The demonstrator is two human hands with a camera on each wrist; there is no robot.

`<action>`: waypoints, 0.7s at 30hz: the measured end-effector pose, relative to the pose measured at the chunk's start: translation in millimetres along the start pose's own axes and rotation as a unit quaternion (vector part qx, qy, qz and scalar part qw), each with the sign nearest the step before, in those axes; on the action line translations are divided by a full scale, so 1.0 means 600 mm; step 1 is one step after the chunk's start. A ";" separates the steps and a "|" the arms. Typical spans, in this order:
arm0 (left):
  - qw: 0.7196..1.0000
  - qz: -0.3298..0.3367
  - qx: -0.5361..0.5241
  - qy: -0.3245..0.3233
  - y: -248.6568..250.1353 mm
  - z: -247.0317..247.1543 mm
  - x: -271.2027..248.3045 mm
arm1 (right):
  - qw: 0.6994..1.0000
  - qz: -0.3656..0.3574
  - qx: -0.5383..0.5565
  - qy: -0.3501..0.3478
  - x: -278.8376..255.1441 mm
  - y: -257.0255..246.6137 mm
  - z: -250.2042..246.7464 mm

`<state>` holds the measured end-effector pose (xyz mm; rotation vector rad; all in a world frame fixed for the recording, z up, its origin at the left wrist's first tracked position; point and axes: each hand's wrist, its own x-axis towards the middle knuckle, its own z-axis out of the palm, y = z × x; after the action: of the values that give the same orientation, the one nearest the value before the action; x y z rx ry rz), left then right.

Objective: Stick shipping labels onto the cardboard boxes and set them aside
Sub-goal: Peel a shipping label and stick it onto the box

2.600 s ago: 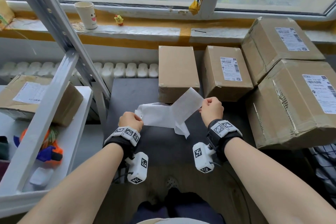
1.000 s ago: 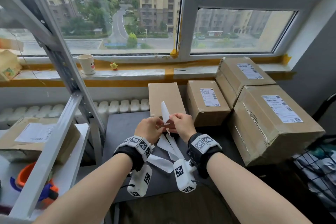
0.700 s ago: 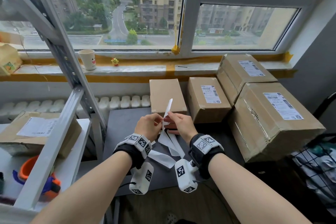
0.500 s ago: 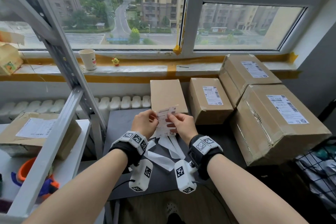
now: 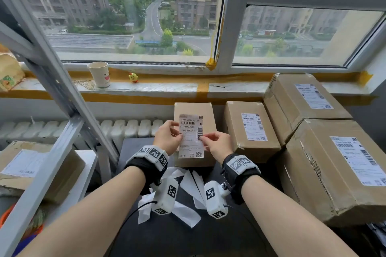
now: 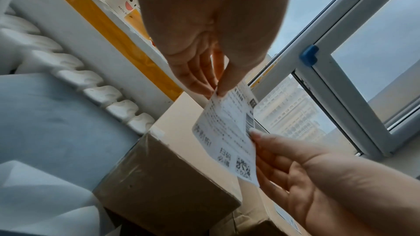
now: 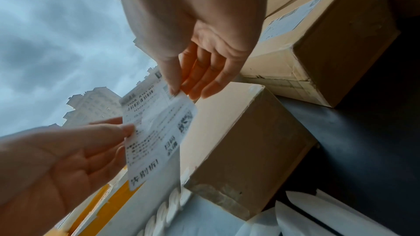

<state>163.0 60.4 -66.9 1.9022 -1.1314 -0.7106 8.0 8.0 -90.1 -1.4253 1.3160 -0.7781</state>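
Note:
A white shipping label (image 5: 191, 135) with barcodes hangs upright, printed side towards me, in front of a plain brown cardboard box (image 5: 194, 108). My left hand (image 5: 180, 134) pinches its left edge, my right hand (image 5: 201, 138) its right edge. In the left wrist view the left hand (image 6: 216, 91) nips the label (image 6: 229, 132) between thumb and fingers above the box (image 6: 177, 168). The right wrist view shows the right hand (image 7: 179, 91) pinching the label (image 7: 156, 132) over the same box (image 7: 238, 141). The label looks clear of the box.
Three labelled boxes stand to the right: a small one (image 5: 250, 129), one by the sill (image 5: 302, 100) and a large one (image 5: 338, 169). Loose backing strips (image 5: 188, 194) lie on the dark table (image 5: 156, 236). A grey shelf frame (image 5: 52, 94) and a shelved box (image 5: 31, 162) are on the left.
The label has come off its backing, turned from edge-on to facing me and moved up in front of the plain box. The backing strips now lie on the table.

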 end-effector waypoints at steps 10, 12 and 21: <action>0.999 -0.042 0.023 -0.025 -0.014 0.047 0.107 | 0.998 0.032 -0.062 -0.001 0.124 0.004 -0.005; 0.998 -0.048 0.036 -0.037 -0.018 0.054 0.121 | 0.996 0.036 -0.081 -0.001 0.142 0.006 -0.003; 0.993 -0.058 0.072 -0.069 -0.036 0.083 0.149 | 0.982 0.045 -0.182 0.000 0.178 0.018 -0.001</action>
<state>173.5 -30.5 -117.1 2.0804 -1.1939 -0.8558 25.3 -94.1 -118.2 -1.6351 1.5684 -0.4929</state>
